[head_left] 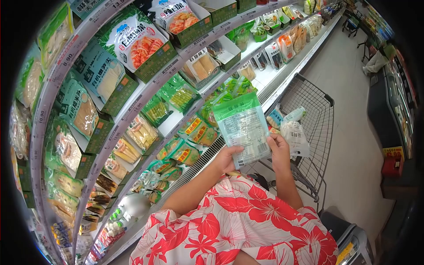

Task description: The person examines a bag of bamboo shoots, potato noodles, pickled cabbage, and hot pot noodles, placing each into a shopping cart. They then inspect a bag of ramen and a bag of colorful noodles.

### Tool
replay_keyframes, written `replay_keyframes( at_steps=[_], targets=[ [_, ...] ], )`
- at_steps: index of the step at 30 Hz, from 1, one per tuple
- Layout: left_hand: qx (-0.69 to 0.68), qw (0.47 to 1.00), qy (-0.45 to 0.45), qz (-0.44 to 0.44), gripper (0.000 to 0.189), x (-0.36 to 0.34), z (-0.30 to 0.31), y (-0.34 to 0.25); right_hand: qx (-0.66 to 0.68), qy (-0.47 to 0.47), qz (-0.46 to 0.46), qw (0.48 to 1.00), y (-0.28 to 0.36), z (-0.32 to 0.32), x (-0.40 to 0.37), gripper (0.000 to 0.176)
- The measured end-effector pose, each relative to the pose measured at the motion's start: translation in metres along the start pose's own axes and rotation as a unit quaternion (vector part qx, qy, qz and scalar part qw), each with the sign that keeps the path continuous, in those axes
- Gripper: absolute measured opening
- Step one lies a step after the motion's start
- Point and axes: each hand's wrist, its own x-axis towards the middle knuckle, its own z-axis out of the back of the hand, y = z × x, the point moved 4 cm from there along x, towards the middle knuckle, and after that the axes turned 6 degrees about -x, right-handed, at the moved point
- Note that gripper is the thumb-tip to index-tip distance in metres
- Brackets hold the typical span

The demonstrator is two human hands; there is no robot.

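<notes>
A green-topped plastic food pouch (244,128) is held up in front of my body, its printed side with a barcode facing me. My left hand (228,159) grips its lower left edge, thumb on the front. At the lower right edge my right hand (279,148) pinches it, thumb also in front. What is inside the pouch cannot be made out. Just beyond my right hand, a white plastic package (294,136) and a smaller blue-and-white package (275,117) lie in the wire shopping cart (319,106).
Refrigerated shelves (176,62) with price strips run along my left, stocked with packaged vegetables and kimchi pouches (134,39). An aisle floor (342,132) stretches to the right. Farther off, a person (380,59) stands by another display case (391,101). A red container (392,166) sits low at the right.
</notes>
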Motion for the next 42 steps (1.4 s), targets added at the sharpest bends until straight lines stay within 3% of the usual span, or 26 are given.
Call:
replay_keyframes(
  at_steps=[11, 18, 21, 24, 26, 28, 29, 30, 31, 32, 34, 36, 40, 42],
  targets=[
    [0.041, 0.999, -0.005, -0.023, 0.049, 0.004, 0.009, 0.001, -0.081, 0.017, 0.044, 0.996, -0.012, 0.002, 0.004, 0.011],
    [0.045, 0.999, 0.014, 0.004, 0.051, 0.01, 0.008, 0.003, -0.104, -0.024, 0.069, 0.992, -0.009, 0.006, 0.004, 0.012],
    [0.087, 0.995, 0.029, 0.036, 0.052, 0.01, 0.002, 0.006, -0.1, 0.01, 0.078, 0.992, -0.016, 0.009, -0.01, 0.011],
    [0.144, 0.987, 0.05, 0.043, 0.053, 0.015, 0.014, 0.011, -0.162, -0.042, 0.111, 0.98, -0.006, 0.02, -0.048, 0.021],
    [0.137, 0.987, 0.038, 0.078, 0.052, 0.019, 0.025, 0.008, -0.111, -0.03, 0.113, 0.987, -0.023, 0.027, -0.057, 0.026],
    [0.176, 0.976, 0.11, 0.073, 0.049, 0.01, -0.015, 0.026, -0.134, -0.107, 0.206, 0.963, -0.023, 0.03, -0.068, 0.026],
    [0.178, 0.974, 0.117, 0.074, 0.05, 0.02, -0.022, 0.035, -0.181, -0.133, 0.196, 0.954, -0.018, 0.042, -0.068, 0.027],
    [0.18, 0.977, 0.096, 0.059, 0.05, 0.016, -0.012, 0.034, -0.215, -0.133, 0.173, 0.952, -0.024, 0.037, -0.072, 0.029],
    [0.183, 0.983, 0.004, 0.013, 0.051, 0.022, -0.003, 0.029, -0.193, -0.101, 0.132, 0.967, -0.039, 0.021, -0.07, 0.029],
    [0.208, 0.974, -0.085, -0.019, 0.052, 0.029, 0.012, 0.018, -0.168, -0.1, 0.157, 0.968, -0.044, 0.008, -0.069, 0.03],
    [0.163, 0.985, 0.045, 0.033, 0.054, 0.037, 0.03, 0.008, -0.178, -0.138, 0.259, 0.939, -0.039, 0.046, -0.048, 0.032],
    [0.198, 0.978, 0.067, 0.029, 0.055, 0.036, 0.013, 0.026, -0.156, -0.136, 0.239, 0.949, -0.057, 0.056, -0.037, 0.033],
    [0.27, 0.963, -0.009, 0.002, 0.057, 0.032, 0.022, 0.024, -0.14, -0.094, 0.166, 0.972, -0.066, 0.055, -0.046, 0.036],
    [0.259, 0.966, -0.018, -0.002, 0.059, 0.029, 0.025, 0.024, -0.148, -0.126, 0.167, 0.967, -0.062, 0.05, -0.052, 0.03]
  ],
)
